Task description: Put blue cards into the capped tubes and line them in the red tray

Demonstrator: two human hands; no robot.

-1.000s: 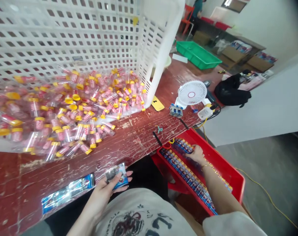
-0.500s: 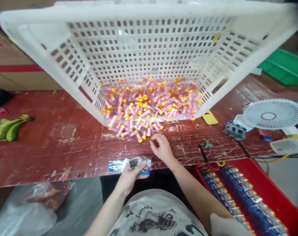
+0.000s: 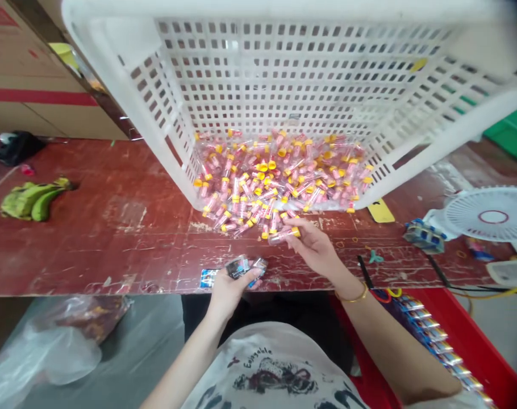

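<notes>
In my right hand (image 3: pixel 313 245) is a small clear tube (image 3: pixel 283 234) with a yellow cap, pinched by its capped end over the table. Many similar pink-filled tubes (image 3: pixel 258 187) lie heaped inside the tipped white basket (image 3: pixel 191 196) and spill out at its front. My left hand (image 3: pixel 233 291) is closed on small printed packets (image 3: pixel 238 267) near the table's front edge; how many it holds is hard to make out. Beside that hand, a blue printed packet (image 3: pixel 207 278) lies flat on the table.
Green bananas (image 3: pixel 32 201) lie at the left on the red table (image 3: pixel 113 238). A white fan (image 3: pixel 492 216), a blue-and-clear bundle (image 3: pixel 424 236) and a yellow card (image 3: pixel 381 211) are at the right. Below the edge, a red tray (image 3: pixel 463 324) holds rows of packets. Cardboard boxes (image 3: pixel 32 79) stand back left.
My right hand, with no tube visible in it before, has taken hold of one and moved right. My left hand keeps its packets. The whole view has shifted toward the left.
</notes>
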